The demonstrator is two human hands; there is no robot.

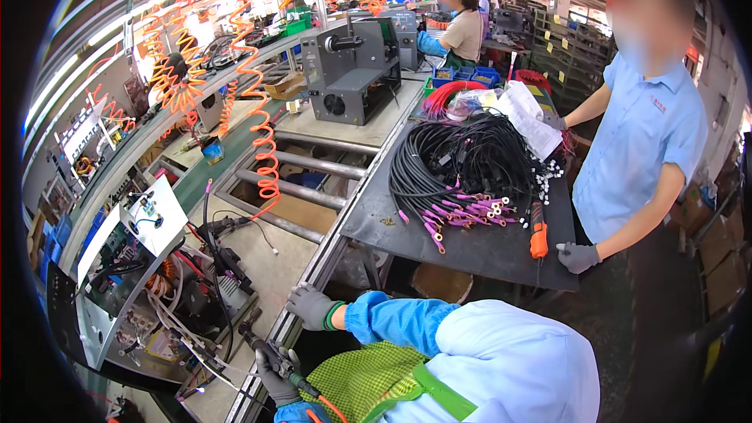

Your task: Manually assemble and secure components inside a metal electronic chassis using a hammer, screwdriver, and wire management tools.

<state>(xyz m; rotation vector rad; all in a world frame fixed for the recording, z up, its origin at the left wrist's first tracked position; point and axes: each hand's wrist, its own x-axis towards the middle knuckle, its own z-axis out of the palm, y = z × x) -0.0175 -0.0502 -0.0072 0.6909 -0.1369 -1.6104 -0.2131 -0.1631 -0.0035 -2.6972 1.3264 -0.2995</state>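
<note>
Partly hidden, left hand [274,382] clasps a dark tool [269,352]; whether right hand [314,307] grips, I cannot tell.

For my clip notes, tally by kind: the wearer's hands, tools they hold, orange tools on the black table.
Wearer's hands: 2 (left hand, right hand)
Held tools: 1 (dark hand tool, left hand)
Orange tool on black table: 1
Total: 4

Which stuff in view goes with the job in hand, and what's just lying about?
Likely in the job:
- dark handheld tool, gripped in the left hand
- open white-panelled unit on the bench beside it, wiring exposed

Apparently just lying about, untouched by either hand:
- black cable bundle with purple ends
- orange-handled tool
- white papers
</note>
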